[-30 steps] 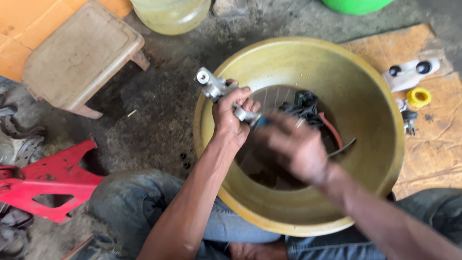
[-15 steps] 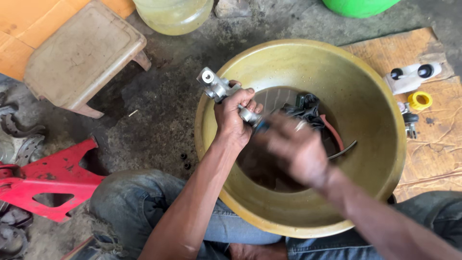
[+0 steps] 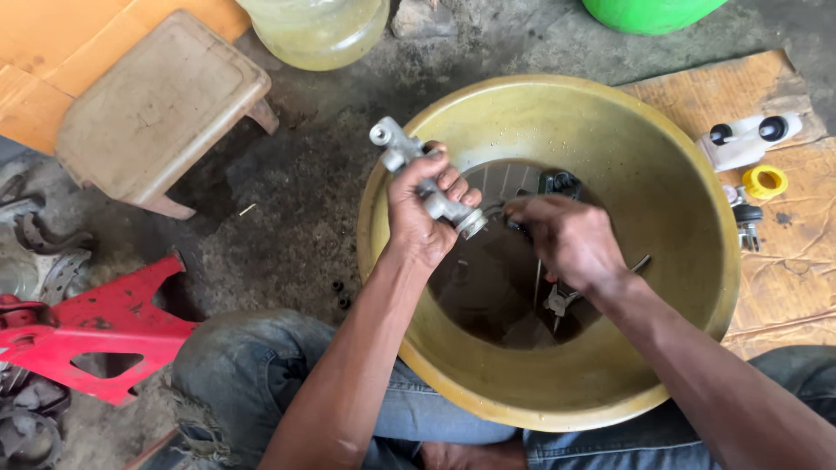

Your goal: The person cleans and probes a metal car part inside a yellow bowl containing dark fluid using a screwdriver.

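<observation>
Right hand (image 3: 566, 239) drew closer — left hand (image 3: 422, 209) grips cylinder (image 3: 427, 178).

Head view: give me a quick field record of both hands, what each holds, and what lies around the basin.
left hand: closed on the grey metal cylinder part, held over the basin's rim
right hand: inside the yellow basin, fingers at the cylinder's open end; what it grips cannot be told
basin contents: dark liquid, small metal parts
right of basin: cardboard sheet, white reservoir, yellow ring
left of basin: plastic stool, red metal part
</observation>
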